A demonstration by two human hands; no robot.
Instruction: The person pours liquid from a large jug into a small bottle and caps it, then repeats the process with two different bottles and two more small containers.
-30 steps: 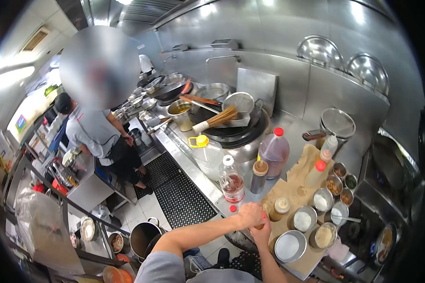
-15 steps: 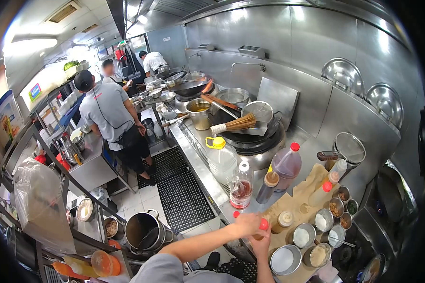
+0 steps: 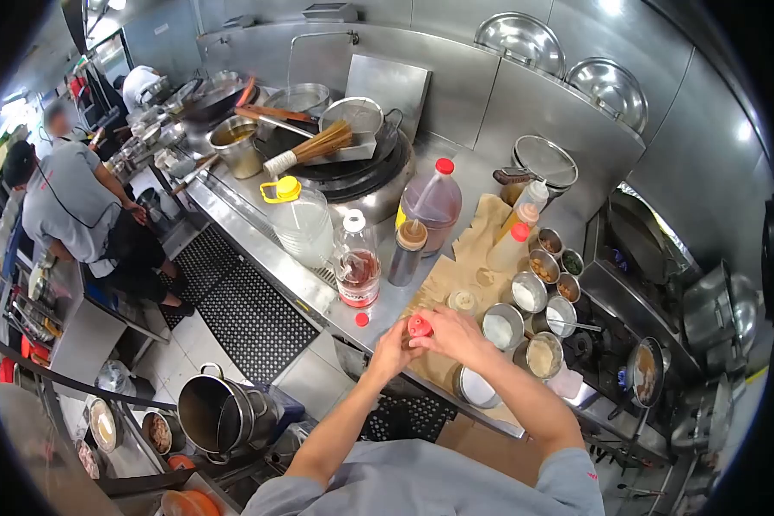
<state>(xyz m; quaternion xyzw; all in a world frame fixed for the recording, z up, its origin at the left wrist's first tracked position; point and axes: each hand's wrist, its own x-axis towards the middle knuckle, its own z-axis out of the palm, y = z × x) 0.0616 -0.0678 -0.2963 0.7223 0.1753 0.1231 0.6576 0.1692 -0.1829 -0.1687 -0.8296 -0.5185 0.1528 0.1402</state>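
My left hand [image 3: 392, 351] and my right hand [image 3: 452, 334] meet at the counter's front edge, fingers wrapped round a red-topped bottle [image 3: 419, 327]; most of its body is hidden by my hands. A small red cap [image 3: 362, 319] lies on the steel beside a clear bottle of red liquid [image 3: 358, 267] with a white top. Behind these stand a large yellow-capped jug [image 3: 299, 225], a dark sauce bottle [image 3: 407, 254] and a red-capped jug of dark liquid [image 3: 430, 206]. Just beyond my right hand is a small squeeze bottle [image 3: 463, 301].
Metal cups of powders [image 3: 502, 327] and squeeze bottles [image 3: 509, 248] stand on brown paper [image 3: 482, 232]. A wok [image 3: 353, 181] holds a bamboo brush [image 3: 318, 146]. A pan [image 3: 643, 371] sits on the right stove. Co-workers [image 3: 77, 206] stand at the left; a large pot [image 3: 211, 413] is below left.
The view has turned right, so the scene sits further left. My forearms, crossed before, are now apart, with both hands still at the red top.
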